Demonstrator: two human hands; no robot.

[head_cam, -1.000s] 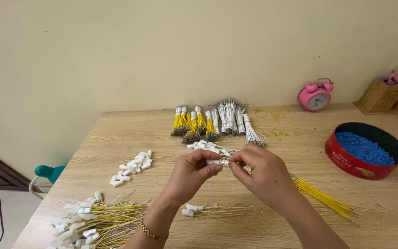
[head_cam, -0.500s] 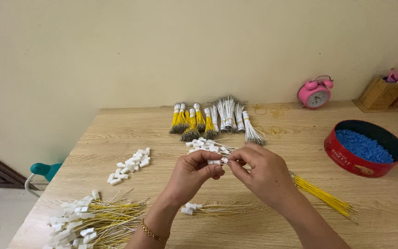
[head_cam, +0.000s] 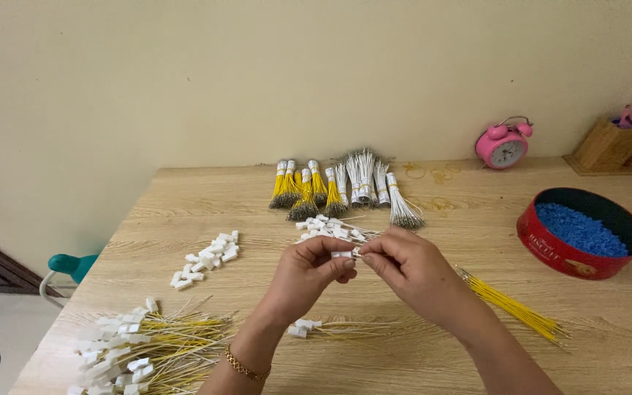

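Two hands meet mid-counter (head_cam: 184,190): my left hand (head_cam: 309,274) and right hand (head_cam: 411,271), fingers of both pinched on small white connector (head_cam: 344,254) held between fingertips; loose connectors (head_cam: 330,228) just beyond fingers, yellow wires (head_cam: 513,307) right of them, finished wired pile (head_cam: 148,347) near-left, red tin (head_cam: 583,232) far right

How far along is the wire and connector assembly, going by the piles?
Done: a heap of yellow wires with white connectors fitted at the near left, plus a few more by the wrists. In hand: left hand and right hand pinch a white connector together. Left: loose yellow wires, loose connectors, and tied bundles at the back. Looks early to midway.
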